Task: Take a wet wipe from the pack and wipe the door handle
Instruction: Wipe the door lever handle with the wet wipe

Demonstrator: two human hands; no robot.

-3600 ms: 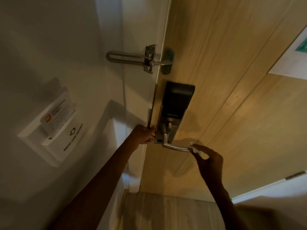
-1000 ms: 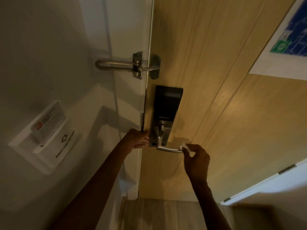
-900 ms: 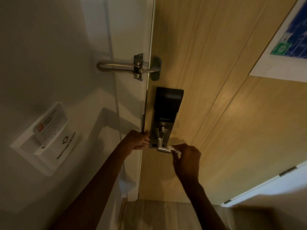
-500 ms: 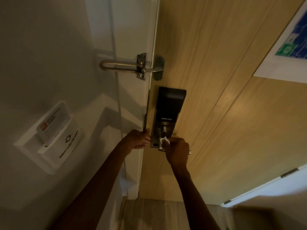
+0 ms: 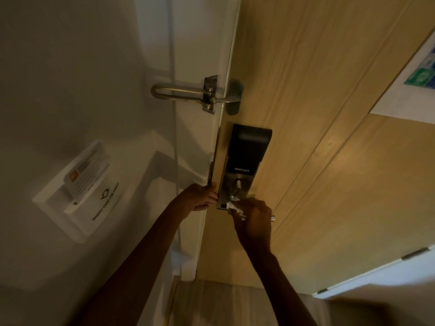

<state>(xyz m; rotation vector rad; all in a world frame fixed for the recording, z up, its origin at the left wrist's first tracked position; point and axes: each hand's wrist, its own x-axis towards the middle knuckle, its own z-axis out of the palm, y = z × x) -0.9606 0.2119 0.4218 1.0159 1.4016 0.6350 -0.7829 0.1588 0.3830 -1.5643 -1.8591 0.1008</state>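
Note:
A silver lever door handle (image 5: 272,218) sticks out below a black smart lock (image 5: 247,151) on a wooden door (image 5: 329,114). My right hand (image 5: 254,220) wraps over the lever near its base and covers most of it; only the free tip shows. A crumpled white wet wipe (image 5: 233,206) is pinched in that hand against the handle's neck. My left hand (image 5: 199,198) grips the door's edge beside the lock plate. The wipe pack is out of sight.
A metal swing-bar door guard (image 5: 200,95) bridges frame and door above the lock. A white key-card holder (image 5: 80,191) with a card hangs on the left wall. A posted notice (image 5: 409,90) is on the door at the right. Wooden floor (image 5: 223,302) lies below.
My right hand slid the wipe left along the lever, from its free tip to the base near the lock plate. The left hand stayed on the door's edge.

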